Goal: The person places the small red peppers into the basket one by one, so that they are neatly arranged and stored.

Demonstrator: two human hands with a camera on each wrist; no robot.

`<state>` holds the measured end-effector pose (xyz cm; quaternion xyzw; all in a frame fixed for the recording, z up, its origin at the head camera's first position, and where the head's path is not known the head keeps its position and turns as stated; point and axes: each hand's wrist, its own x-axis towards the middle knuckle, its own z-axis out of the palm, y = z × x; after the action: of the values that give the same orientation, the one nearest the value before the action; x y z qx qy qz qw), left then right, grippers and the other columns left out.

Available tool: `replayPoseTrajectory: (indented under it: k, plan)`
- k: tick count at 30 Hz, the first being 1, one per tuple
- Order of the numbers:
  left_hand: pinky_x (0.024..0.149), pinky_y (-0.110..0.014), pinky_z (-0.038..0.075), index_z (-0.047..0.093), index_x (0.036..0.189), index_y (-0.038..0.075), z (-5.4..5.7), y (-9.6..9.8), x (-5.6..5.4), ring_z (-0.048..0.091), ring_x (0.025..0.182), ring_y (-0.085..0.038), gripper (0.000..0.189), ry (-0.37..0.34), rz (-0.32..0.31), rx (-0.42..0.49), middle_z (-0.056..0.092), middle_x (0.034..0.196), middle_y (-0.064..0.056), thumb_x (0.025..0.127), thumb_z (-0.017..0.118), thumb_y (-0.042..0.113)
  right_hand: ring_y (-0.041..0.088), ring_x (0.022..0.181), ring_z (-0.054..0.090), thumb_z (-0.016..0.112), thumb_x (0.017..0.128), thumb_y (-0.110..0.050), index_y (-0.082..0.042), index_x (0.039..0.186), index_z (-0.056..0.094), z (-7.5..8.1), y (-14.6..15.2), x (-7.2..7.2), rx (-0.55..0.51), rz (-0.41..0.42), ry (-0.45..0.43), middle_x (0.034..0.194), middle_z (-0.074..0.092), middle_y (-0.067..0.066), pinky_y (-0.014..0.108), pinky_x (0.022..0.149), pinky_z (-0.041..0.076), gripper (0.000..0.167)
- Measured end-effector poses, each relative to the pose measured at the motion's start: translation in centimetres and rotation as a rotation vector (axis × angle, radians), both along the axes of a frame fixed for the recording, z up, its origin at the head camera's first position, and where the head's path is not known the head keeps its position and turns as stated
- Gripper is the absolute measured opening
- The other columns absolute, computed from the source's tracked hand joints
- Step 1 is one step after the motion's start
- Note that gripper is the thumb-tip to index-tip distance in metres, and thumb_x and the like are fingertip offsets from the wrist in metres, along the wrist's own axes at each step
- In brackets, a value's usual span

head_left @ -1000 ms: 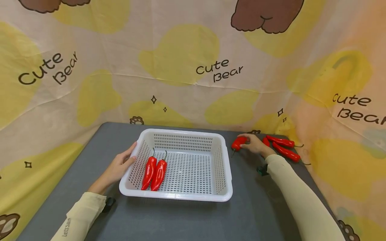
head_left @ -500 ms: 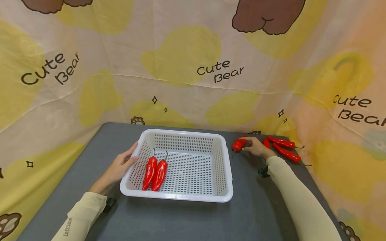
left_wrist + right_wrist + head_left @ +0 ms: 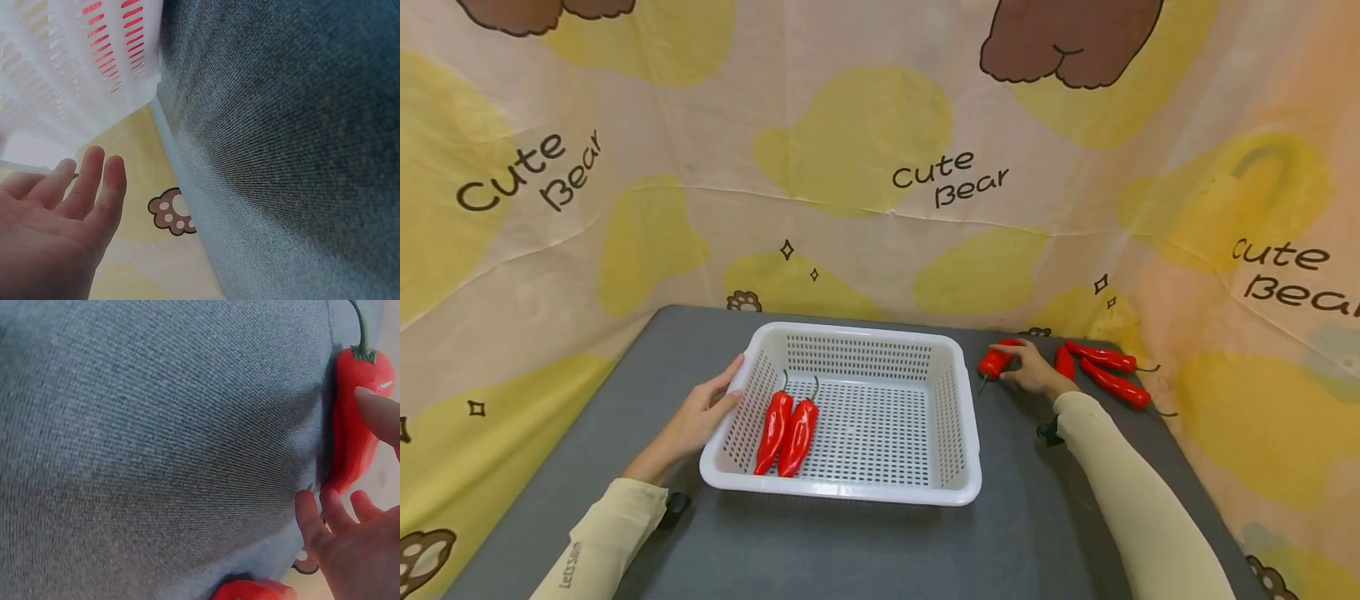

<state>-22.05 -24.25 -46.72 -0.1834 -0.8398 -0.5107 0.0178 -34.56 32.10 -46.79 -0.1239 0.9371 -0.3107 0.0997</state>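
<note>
At the far right of the table, my right hand (image 3: 1032, 367) is on a red chili pepper (image 3: 992, 364) lying with its green stem toward me. In the right wrist view the thumb (image 3: 381, 415) presses on this pepper (image 3: 355, 440), and several fingertips are by its lower end; the index finger is mostly hidden behind it. My left hand (image 3: 696, 414) rests against the left rim of a white perforated plastic basket (image 3: 842, 495), thumb and forefinger at the edge. The left wrist view shows fairly straight fingers (image 3: 92, 172) beside the basket's outer wall (image 3: 119, 87).
Two red chili peppers (image 3: 797, 437) lie side by side at the basket's left end. Right of my right hand, three more peppers (image 3: 1116, 385) are grouped near the table's far corner. A patterned cloth (image 3: 850, 167) hangs behind the dark grey table (image 3: 820, 550).
The right hand's thumb and forefinger shift slightly around the same pepper, which stays in place. The left hand and basket hold still apart from a slight drift of the head view.
</note>
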Motion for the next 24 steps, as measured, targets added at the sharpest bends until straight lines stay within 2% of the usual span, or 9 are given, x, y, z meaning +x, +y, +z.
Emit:
replayPoseTrajectory:
  k: [8, 12, 16, 19, 24]
  plan:
    - [0.065, -0.036, 0.065, 0.021, 0.160, 0.000, 0.17, 0.07, 0.09, 0.072, 0.093, -0.042, 0.062, -0.015, 0.002, 0.003, 0.041, 0.148, -0.042, 0.105, 0.048, 0.006, 0.064, 0.141, 0.019, 0.073, 0.087, 0.000, 0.003, 0.141, 0.053, -0.45, -0.05, -0.21, 0.014, -0.009, 0.054, 0.153, 0.022, 0.044, 0.077, 0.115, 0.019, 0.057]
    - [0.065, -0.037, 0.065, 0.021, 0.160, 0.001, 0.19, 0.04, 0.12, 0.072, 0.093, -0.043, 0.062, -0.014, 0.005, 0.004, 0.041, 0.148, -0.041, 0.105, 0.048, 0.006, 0.064, 0.138, 0.024, 0.074, 0.088, -0.005, 0.000, 0.134, 0.057, -0.39, -0.36, -0.01, 0.048, -0.075, 0.090, 0.153, 0.029, 0.038, 0.076, 0.111, 0.023, 0.049]
    - [0.065, -0.035, 0.065, 0.021, 0.160, 0.001, 0.18, 0.00, 0.11, 0.073, 0.092, -0.041, 0.062, -0.011, 0.006, -0.003, 0.041, 0.148, -0.041, 0.104, 0.049, 0.006, 0.056, 0.129, 0.042, 0.075, 0.090, -0.013, -0.004, 0.129, 0.059, -0.37, -0.62, 0.17, 0.123, -0.116, 0.129, 0.143, 0.050, 0.031, 0.068, 0.099, 0.034, 0.043]
    - [0.065, -0.034, 0.065, 0.021, 0.160, 0.001, 0.18, -0.02, 0.10, 0.074, 0.090, -0.038, 0.062, -0.009, 0.004, -0.006, 0.042, 0.147, -0.041, 0.105, 0.048, 0.007, 0.049, 0.120, 0.053, 0.073, 0.092, -0.016, -0.004, 0.129, 0.057, -0.43, -0.62, 0.24, 0.159, -0.101, 0.138, 0.132, 0.060, 0.028, 0.062, 0.094, 0.038, 0.042]
    - [0.065, -0.034, 0.065, 0.020, 0.160, 0.002, 0.21, -0.01, 0.09, 0.074, 0.090, -0.038, 0.062, -0.012, 0.003, -0.007, 0.043, 0.147, -0.041, 0.105, 0.048, 0.007, 0.048, 0.122, 0.055, 0.064, 0.099, -0.022, 0.000, 0.133, 0.054, -0.03, -0.50, 0.52, 0.134, -0.095, 0.118, 0.135, 0.059, 0.030, 0.065, 0.106, 0.040, 0.041]
